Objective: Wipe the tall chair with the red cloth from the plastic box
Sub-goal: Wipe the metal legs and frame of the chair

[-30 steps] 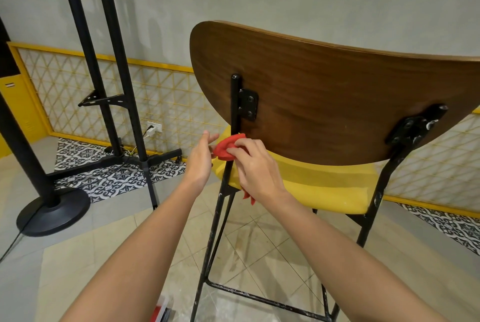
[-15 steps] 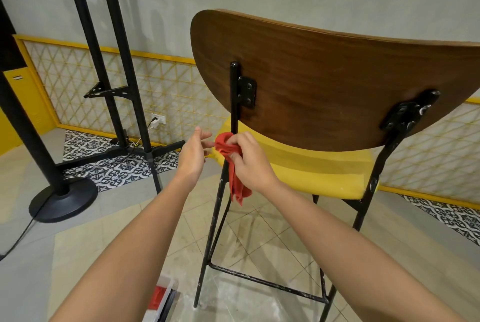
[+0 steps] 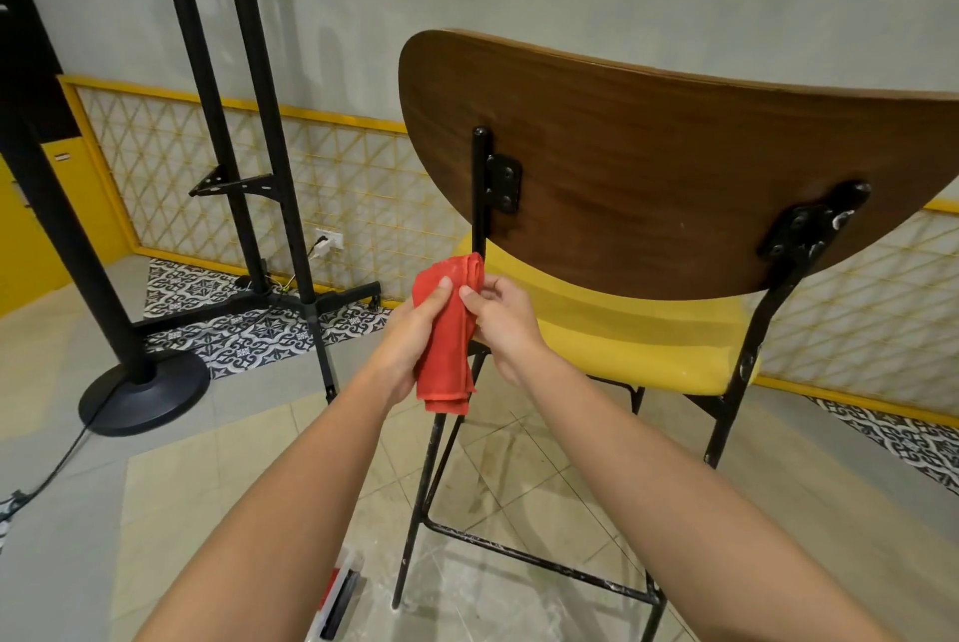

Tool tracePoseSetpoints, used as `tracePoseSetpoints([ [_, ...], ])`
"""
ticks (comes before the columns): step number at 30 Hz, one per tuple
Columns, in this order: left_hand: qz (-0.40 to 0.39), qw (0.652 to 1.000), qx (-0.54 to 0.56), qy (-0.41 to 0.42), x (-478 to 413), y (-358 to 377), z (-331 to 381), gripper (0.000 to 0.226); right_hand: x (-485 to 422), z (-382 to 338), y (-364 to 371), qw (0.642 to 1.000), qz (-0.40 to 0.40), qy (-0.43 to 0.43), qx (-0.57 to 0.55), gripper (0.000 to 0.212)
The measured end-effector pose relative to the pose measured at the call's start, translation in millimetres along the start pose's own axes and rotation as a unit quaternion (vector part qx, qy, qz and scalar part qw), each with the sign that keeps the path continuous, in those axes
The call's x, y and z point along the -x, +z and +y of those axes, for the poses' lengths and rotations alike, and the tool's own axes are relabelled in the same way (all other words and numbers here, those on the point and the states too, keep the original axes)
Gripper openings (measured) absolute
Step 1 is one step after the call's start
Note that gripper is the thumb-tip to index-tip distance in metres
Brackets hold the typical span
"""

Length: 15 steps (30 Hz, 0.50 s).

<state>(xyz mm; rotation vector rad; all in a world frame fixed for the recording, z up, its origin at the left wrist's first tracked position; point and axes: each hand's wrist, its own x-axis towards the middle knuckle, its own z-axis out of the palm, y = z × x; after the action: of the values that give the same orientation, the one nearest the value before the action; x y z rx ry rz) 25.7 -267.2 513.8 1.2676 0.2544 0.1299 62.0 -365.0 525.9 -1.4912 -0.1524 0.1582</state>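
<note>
The red cloth [image 3: 446,330] is folded into a long, thick strip. It hangs down between both hands, right in front of the thin black back post [image 3: 480,174] and just beside the edge of the yellow seat [image 3: 622,346]. It looks soft, light and floppy, so it should bend and bunch up easily and not slip. The best place to hold it seems to be the fat folded top. The left hand [image 3: 410,335] holds it from the side with the thumb pressed on the front. The right hand [image 3: 506,317] pinches the top part with thumb and fingers. So the hands are close together, both holding the cloth. The tall chair [image 3: 648,164] has a big curved back of smooth dark wood, a shiny seat and skinny black metal legs with chipped paint. It looks hard and strong, so rubbing it should be safe. Down low on the pale tiled floor [image 3: 207,486] sits the plastic box [image 3: 340,595], only partly in view. A black stand [image 3: 140,392] with a round base is well off to the left.
</note>
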Motion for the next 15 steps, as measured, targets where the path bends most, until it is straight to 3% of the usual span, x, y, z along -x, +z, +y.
tracePoseSetpoints([
  [3, 0.017, 0.999, 0.027, 0.000, -0.8, -1.8, -0.8, 0.032, -2.3, 4.6, 1.6, 0.999, 0.008, 0.014, 0.037, 0.006],
  [6, 0.071, 0.994, 0.080, 0.017, -10.7, -3.9, 1.8, 0.028, -6.1, 1.7, -5.0, 0.995, 0.031, 0.006, 0.097, 0.016],
  [11, 0.134, 0.986, -0.056, 0.080, -28.0, 9.6, 23.3, 0.043, -13.8, -0.9, -23.9, 0.979, 0.085, -0.027, 0.185, 0.016],
  [15, 0.114, 0.991, -0.055, 0.053, -38.2, 36.5, 38.7, 0.048, -18.9, 0.3, -27.1, 0.971, 0.093, -0.044, 0.217, 0.028],
])
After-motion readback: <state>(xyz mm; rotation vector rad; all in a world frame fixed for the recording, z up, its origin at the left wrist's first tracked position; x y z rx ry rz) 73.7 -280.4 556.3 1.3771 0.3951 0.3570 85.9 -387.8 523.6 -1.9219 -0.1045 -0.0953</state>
